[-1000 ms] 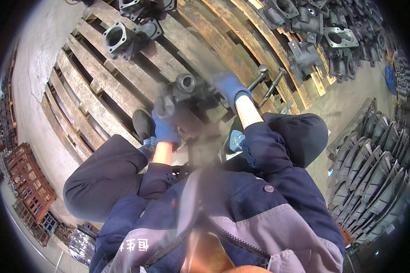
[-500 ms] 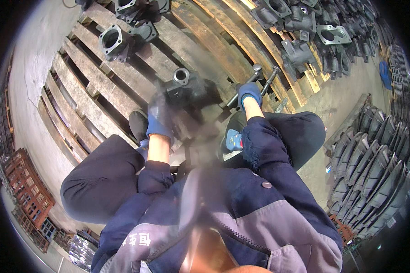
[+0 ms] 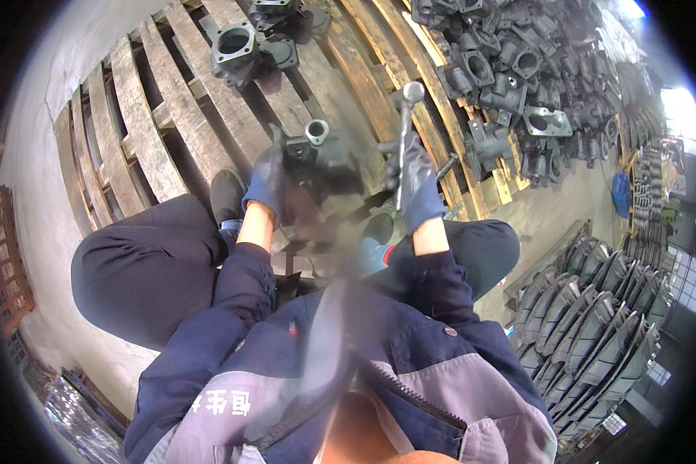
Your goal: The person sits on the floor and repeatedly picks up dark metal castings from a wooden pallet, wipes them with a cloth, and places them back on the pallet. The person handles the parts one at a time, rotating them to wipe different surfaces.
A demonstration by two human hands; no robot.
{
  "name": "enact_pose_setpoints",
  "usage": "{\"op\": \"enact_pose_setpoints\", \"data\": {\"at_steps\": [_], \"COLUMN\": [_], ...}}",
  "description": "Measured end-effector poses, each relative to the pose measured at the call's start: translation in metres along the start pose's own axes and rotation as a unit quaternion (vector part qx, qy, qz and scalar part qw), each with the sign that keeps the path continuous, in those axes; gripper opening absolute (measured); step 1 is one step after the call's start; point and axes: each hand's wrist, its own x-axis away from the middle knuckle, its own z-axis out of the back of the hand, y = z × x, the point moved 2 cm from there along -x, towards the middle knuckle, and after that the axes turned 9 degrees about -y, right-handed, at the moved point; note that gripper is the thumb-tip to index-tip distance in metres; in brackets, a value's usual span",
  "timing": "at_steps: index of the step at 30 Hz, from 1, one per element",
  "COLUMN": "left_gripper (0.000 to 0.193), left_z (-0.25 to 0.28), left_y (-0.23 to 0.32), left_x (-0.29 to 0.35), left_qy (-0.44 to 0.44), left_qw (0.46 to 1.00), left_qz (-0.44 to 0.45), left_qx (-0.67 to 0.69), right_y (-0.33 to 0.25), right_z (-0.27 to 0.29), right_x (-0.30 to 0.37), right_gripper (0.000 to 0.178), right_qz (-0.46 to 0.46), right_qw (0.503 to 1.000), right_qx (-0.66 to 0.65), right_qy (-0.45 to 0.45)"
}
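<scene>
My left hand (image 3: 266, 182), in a dark-palmed blue glove, grips the left side of a dark metal casting (image 3: 329, 155). A round flanged opening on the casting faces up; its lower part is blurred. My right hand (image 3: 419, 184), gloved alike, is closed round the shaft of a steel hammer (image 3: 405, 143), to the right of the casting and apart from it. The hammer's round head points away from me. Beside that hand a second metal tool with a small head (image 3: 447, 164) lies by the pallet boards, partly hidden by the glove.
A slatted wooden pallet (image 3: 185, 85) spreads ahead. Several flanged castings (image 3: 234, 45) sit on its far part. A large heap of castings (image 3: 518, 69) lies at the far right. Stacked dark curved parts (image 3: 588, 325) stand on the floor to my right. My bent legs flank the work.
My right hand has lifted the hammer, whose head now stands higher and further left. The second tool stays down. The view has shifted; my left hand remains on the casting.
</scene>
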Motion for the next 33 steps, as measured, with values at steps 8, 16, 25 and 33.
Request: {"op": "enact_pose_setpoints", "data": {"at_steps": [8,16,25,33], "left_gripper": [0.062,0.062,0.068,0.064], "left_z": [0.01,0.007,0.001,-0.007], "left_y": [-0.027,-0.01,-0.009,0.016], "left_x": [-0.002,-0.001,-0.005,0.023], "left_qy": [-0.06,-0.034,-0.027,-0.019], "left_qw": [0.992,0.986,0.993,0.999], "left_qz": [-0.021,0.022,-0.054,0.005], "left_qx": [-0.112,-0.159,-0.099,0.027], "right_y": [0.009,-0.02,0.008,0.008], "right_z": [-0.084,-0.096,-0.102,-0.094], "right_x": [0.068,0.083,0.074,0.075], "right_gripper": [0.041,0.031,0.04,0.037], "right_qz": [-0.094,-0.06,-0.198,-0.039], "right_qw": [0.986,0.989,0.978,0.989], "right_qx": [0.098,0.115,0.065,0.107], "right_qy": [-0.099,-0.07,-0.01,-0.093]}}
